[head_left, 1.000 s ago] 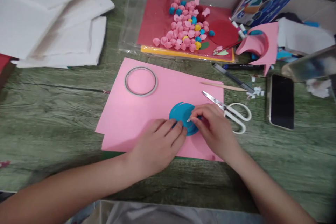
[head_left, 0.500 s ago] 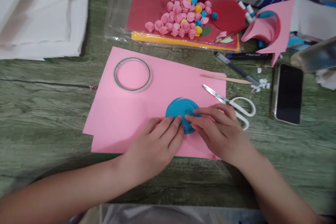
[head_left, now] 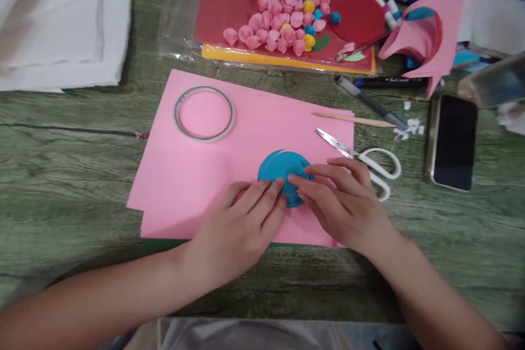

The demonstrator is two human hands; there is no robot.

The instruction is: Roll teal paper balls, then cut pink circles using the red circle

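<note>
A round blue paper piece (head_left: 273, 164) with curved cut lines near its edge, like a flat spiral, lies on pink paper sheets (head_left: 197, 175). My left hand (head_left: 241, 224) has its fingers bunched over the lower left of the blue paper, fingertips pressed on it. From the right, my right hand (head_left: 348, 202) pinches at the paper's right side with thumb and forefinger; the exact grip is partly hidden. White-handled scissors (head_left: 356, 156) lie just beyond my right hand, blades over the pink sheet. A tape roll (head_left: 177, 115) rests flat on the pink paper's upper left.
A wooden stick (head_left: 353, 118), a grey pen (head_left: 369, 101), white paper scraps and a phone (head_left: 453, 142) lie to the right. Several small curled paper pieces (head_left: 283, 11) cover a plastic-wrapped red sheet at the back. White folded sheets (head_left: 74, 38) occupy the upper left.
The view has shifted slightly. Both hands stay on the blue paper in almost the same pose, with only a slight shift of the fingertips.
</note>
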